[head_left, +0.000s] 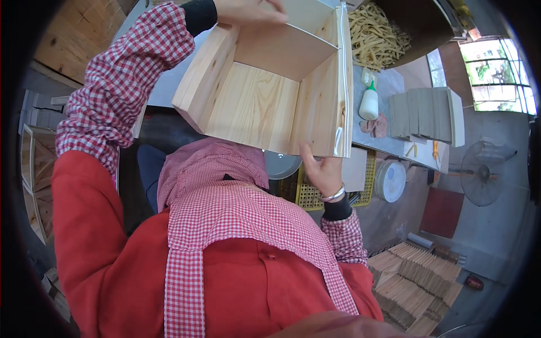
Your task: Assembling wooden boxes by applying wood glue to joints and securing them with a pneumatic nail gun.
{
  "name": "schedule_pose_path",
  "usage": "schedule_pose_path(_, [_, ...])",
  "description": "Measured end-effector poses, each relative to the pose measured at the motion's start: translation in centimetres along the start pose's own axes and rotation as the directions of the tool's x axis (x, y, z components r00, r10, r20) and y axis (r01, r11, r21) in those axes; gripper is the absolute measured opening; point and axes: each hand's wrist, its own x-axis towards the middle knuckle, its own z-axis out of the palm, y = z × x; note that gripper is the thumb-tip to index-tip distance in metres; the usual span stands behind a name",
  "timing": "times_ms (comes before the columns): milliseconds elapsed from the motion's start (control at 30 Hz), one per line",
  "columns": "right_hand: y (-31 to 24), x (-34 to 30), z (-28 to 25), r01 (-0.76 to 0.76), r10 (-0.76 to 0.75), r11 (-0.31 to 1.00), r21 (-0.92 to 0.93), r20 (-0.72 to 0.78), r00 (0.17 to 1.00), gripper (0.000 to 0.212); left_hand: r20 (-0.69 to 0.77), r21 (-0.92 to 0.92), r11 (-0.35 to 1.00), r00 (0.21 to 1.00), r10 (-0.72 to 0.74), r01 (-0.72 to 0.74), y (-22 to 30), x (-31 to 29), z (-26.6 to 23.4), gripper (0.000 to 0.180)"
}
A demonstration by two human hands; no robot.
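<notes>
A pale wooden box [253,107] with a thin divider panel [282,50] across it is tilted in front of me. A white strip that looks like glue [338,138] runs along its right edge. My right hand [325,176], with a bangle at the wrist, grips the near right corner, thumb against the edge and the other fingers partly hidden. My left hand [251,11] is over the far left side by the divider, slightly blurred, with its fingers stretched out. On the bench, right of the box, stands a white squeeze bottle with a green nozzle [369,102].
Beside the bottle lie a crumpled cloth [375,126] and a row of grey panels [422,115]. A container holds tangled pale strips [375,35]. Under the bench are a yellow crate [369,177] and white bucket [390,180]. Stacked wooden pieces [417,281] and a fan [483,173] stand right.
</notes>
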Motion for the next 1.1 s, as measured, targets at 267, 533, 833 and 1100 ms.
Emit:
schedule_pose_path(267, [1.9, 4.6, -5.9, -0.088, 0.081, 0.987, 0.136, 0.055, 0.995, 0.044, -0.055, -0.964, 0.261, 0.93, -0.365, 0.045, -3.5, -4.7, 2.2, 0.057])
schedule_pose_path(533, [3.7, 15.6, -2.4, -0.131, 0.116, 0.843, 0.522, 0.062, 0.991, 0.051, 0.411, -0.893, -0.208, 0.539, -0.735, 0.399, -3.3, -3.2, 3.3, 0.053])
schedule_pose_path(833, [5.0, 16.7, -1.9, -0.071, 0.053, 0.891, 0.449, 0.054, 0.997, 0.041, 0.312, -0.914, -0.085, 0.552, -0.773, 0.398, -4.8, -4.0, 4.4, 0.05])
schedule_pose_path(1100, [5.5, 15.6, -0.9, -0.028, 0.09, 0.718, 0.695, -0.053, 0.995, 0.026, 0.263, -0.905, -0.03, 0.501, -0.825, 0.425, -2.9, -5.3, 4.5, 0.039])
